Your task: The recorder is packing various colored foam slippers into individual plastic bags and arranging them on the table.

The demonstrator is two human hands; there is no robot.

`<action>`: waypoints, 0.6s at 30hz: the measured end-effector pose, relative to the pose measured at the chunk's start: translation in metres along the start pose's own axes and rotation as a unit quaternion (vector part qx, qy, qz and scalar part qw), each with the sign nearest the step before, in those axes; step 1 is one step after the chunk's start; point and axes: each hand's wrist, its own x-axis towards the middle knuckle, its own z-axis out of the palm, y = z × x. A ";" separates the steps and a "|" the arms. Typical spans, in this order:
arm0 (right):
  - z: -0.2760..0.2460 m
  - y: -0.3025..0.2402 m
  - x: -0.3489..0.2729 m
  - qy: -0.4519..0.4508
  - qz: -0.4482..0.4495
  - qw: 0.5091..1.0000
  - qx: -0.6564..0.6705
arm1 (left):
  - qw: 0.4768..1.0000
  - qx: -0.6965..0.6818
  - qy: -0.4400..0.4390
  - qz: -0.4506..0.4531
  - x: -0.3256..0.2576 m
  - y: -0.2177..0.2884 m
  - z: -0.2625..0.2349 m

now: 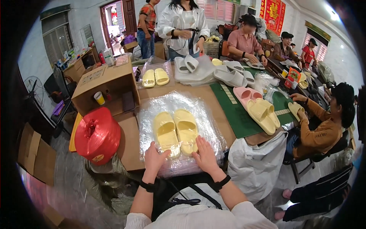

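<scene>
A pair of pale yellow slippers [176, 131] lies side by side, toes away from me, on a stack of clear plastic bags [150, 114] on the brown table. My left hand [154, 158] rests flat with fingers spread at the heel of the left slipper. Spread the same way, my right hand [204, 154] presses beside the heel of the right slipper. Neither hand grips anything. Both wrists wear black bands.
A red roll of plastic string [97, 135] sits at the left by an open cardboard box [106, 86]. Another yellow pair [155, 77] lies farther back. Grey, pink and yellow slippers cover a green mat [238, 114]. Several people work at the right and far side.
</scene>
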 end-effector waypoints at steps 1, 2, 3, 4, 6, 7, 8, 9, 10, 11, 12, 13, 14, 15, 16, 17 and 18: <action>0.001 -0.001 0.001 0.001 -0.001 1.000 0.004 | 1.000 0.001 0.004 -0.002 0.003 -0.006 0.003; 0.001 -0.002 0.002 0.002 -0.003 1.000 0.005 | 0.999 -0.043 0.004 0.012 0.010 -0.013 0.008; 0.001 -0.003 0.002 -0.002 -0.004 1.000 0.006 | 0.996 -0.087 0.004 0.026 0.016 -0.021 0.011; 0.002 -0.002 0.002 -0.005 -0.002 1.000 0.004 | 0.996 -0.087 0.003 0.028 0.019 -0.019 0.012; 0.002 0.002 0.002 -0.001 -0.002 1.000 0.003 | 0.991 -0.128 -0.037 -0.025 0.026 -0.015 0.012; 0.003 0.002 0.001 0.002 -0.004 1.000 0.004 | 0.991 -0.128 -0.037 -0.024 0.029 -0.021 0.014; 0.003 0.000 0.002 0.003 -0.006 1.000 0.006 | 0.977 -0.202 -0.064 -0.028 0.032 -0.028 0.016; 0.003 -0.002 0.002 0.001 -0.008 1.000 0.005 | 0.957 -0.274 -0.091 -0.031 0.035 -0.036 0.018; 0.003 -0.002 0.002 -0.001 -0.007 1.000 0.002 | 0.957 -0.274 -0.091 -0.029 0.034 -0.036 0.018; 0.002 -0.003 0.002 0.000 -0.008 1.000 0.002 | 0.947 -0.305 -0.086 -0.049 0.033 -0.034 0.020; 0.001 -0.004 0.002 0.002 -0.008 1.000 0.005 | 0.936 -0.335 -0.082 -0.069 0.033 -0.032 0.022; 0.000 -0.002 0.002 0.006 -0.005 1.000 0.005 | 0.936 -0.336 -0.085 -0.065 0.031 -0.022 0.021; -0.001 0.001 0.000 0.010 -0.001 1.000 0.000 | 0.927 -0.354 -0.101 -0.077 0.025 -0.006 0.017; -0.001 0.003 -0.001 0.016 -0.001 1.000 0.009 | 0.917 -0.372 -0.117 -0.089 0.022 0.006 0.014; -0.003 0.004 0.000 0.023 -0.004 1.000 0.018 | 0.916 -0.374 -0.122 -0.081 0.019 0.011 0.013; -0.004 0.002 0.001 0.011 0.006 0.999 0.039 | 0.886 -0.442 -0.110 -0.085 0.015 0.011 0.014; -0.005 0.000 0.002 0.019 0.010 0.999 0.031 | 0.851 -0.508 -0.099 -0.090 0.011 0.010 0.017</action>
